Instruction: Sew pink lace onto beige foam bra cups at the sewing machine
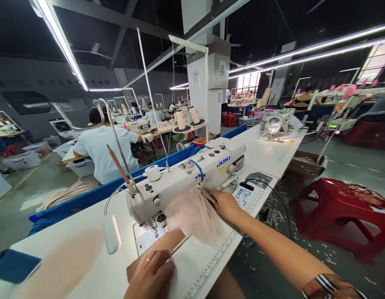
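Note:
A white JUKI sewing machine (192, 174) stands on a white table (86, 249). A pale pink fabric piece (194, 216) lies bunched under its arm, beside the needle area (159, 222). My right hand (225, 205) reaches across and pinches the far edge of this fabric, fingers closed on it. My left hand (152, 274), with a ring on one finger, rests at the table's near edge with fingers curled around a thin tool (179, 246) that points toward the needle. A ruler strip (211, 263) runs along the table's front edge.
A red plastic stool (342, 211) stands on the littered floor to the right. A person in a light blue shirt (102, 151) sits at the neighbouring station behind a blue bin (86, 199). Thread cones (186, 118) and more sewing tables fill the hall. A dark blue object (15, 265) lies at the table's left.

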The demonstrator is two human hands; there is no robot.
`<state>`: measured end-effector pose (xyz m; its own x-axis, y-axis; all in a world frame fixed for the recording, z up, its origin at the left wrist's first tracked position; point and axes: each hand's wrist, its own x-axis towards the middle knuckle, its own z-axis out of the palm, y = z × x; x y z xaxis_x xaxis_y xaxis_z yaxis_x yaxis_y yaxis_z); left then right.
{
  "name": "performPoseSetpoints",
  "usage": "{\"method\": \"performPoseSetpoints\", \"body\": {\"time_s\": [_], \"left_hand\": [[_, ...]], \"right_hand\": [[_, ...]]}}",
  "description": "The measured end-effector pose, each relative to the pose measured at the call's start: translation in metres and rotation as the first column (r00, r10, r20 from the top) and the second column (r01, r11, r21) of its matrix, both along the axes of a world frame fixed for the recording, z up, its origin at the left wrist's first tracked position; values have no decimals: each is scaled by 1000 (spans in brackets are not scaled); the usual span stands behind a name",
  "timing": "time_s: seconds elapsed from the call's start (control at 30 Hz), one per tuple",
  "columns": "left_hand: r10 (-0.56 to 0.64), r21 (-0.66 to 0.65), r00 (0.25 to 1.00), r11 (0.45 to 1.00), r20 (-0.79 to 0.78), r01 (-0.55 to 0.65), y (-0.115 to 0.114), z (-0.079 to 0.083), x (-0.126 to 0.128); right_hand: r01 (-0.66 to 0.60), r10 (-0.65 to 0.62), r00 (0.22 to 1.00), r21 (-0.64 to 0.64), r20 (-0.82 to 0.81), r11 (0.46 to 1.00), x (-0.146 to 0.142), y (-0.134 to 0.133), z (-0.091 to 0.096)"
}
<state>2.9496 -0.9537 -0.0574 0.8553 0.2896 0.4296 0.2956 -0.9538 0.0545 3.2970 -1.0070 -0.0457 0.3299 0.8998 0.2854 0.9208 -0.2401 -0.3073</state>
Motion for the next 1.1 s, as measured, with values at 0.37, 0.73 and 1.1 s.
{"method": "performPoseSetpoints", "body": {"time_s": [0.37, 0.73, 1.1], "left_hand": [[293, -96, 891, 934, -347, -345, -3, -9, 60], [174, -324, 911, 896, -375, -305, -44, 11, 62], [209, -361, 945, 885, -253, -293, -37, 7, 42]], "right_hand": [[-380, 358, 922, 155, 150, 912, -29, -41, 31], [-544, 543, 839, -4, 41, 839, -37, 27, -34], [-635, 630, 772, 76, 88, 768, -85, 22, 1]]}}
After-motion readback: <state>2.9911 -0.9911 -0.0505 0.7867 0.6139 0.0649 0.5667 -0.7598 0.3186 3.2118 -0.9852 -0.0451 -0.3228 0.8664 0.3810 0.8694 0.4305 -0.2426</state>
